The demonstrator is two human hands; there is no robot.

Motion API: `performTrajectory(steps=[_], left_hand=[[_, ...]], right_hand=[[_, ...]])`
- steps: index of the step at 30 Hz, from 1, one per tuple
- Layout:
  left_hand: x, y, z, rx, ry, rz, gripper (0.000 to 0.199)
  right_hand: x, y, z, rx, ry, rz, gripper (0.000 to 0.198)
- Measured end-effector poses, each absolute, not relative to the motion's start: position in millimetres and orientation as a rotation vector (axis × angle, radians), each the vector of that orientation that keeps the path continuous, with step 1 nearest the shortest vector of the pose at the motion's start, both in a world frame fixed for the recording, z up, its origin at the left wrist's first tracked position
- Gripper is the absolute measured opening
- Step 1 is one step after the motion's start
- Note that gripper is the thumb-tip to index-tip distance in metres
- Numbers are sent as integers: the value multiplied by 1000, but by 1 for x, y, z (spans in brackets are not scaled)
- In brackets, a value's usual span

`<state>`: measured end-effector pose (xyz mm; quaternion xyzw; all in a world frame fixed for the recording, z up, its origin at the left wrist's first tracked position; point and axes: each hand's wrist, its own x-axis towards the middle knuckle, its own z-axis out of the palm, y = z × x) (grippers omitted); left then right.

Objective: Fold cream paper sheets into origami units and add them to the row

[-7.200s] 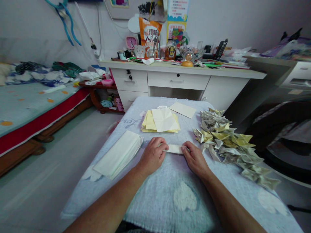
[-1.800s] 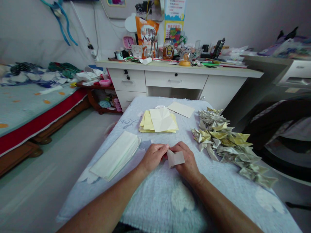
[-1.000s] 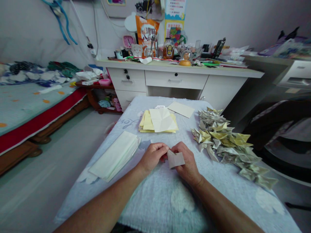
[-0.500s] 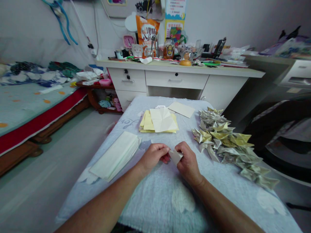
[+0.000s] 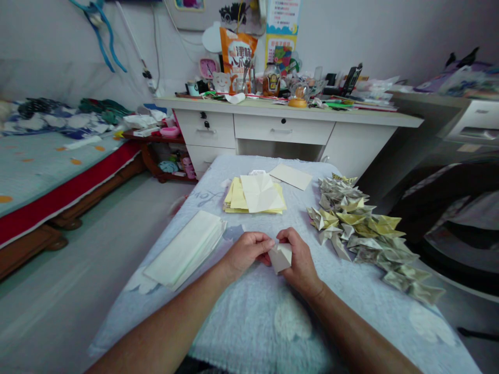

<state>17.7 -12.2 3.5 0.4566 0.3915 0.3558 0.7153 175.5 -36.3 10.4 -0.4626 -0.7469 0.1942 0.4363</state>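
Between my two hands is a small folded piece of white paper point(image 5: 280, 258), above the cloth-covered table point(image 5: 241, 317). My left hand point(image 5: 251, 250) pinches its left edge between thumb and fingers. Around its right side my right hand point(image 5: 298, 257) is closed, the fingers partly hidden behind the paper. Beyond them lies a stack of yellow paper point(image 5: 234, 200) with a creased white sheet point(image 5: 262, 192) on top. To the left rests a pile of long folded white paper point(image 5: 187, 249). Many folded paper pieces point(image 5: 366, 228) with pointed tips are heaped on the right.
A flat pale card point(image 5: 291, 176) lies at the table's far side. Behind stands a white desk point(image 5: 284, 130) crowded with jars, an orange bag point(image 5: 237, 54) and a pink clock point(image 5: 208, 68). A bed point(image 5: 58, 166) is at the left, a washing machine point(image 5: 475, 122) at the right.
The folded paper has turned in my fingers and now shows a broader face toward me. My right hand has shifted slightly around it; both hands still hold it.
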Motion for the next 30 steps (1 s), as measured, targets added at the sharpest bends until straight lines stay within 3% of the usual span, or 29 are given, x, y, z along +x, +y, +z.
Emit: performTrajectory(steps=[13, 20, 30], left_hand=[[20, -13, 10, 1146, 944, 855, 30], [13, -7, 12, 1361, 1059, 896, 23], [12, -7, 11, 1315, 1022, 955, 23]], right_hand=[[180, -37, 10, -1076, -1784, 754, 10], [188, -33, 13, -1017, -1465, 1271, 21], [184, -27, 7, -1133, -1342, 1536, 28]])
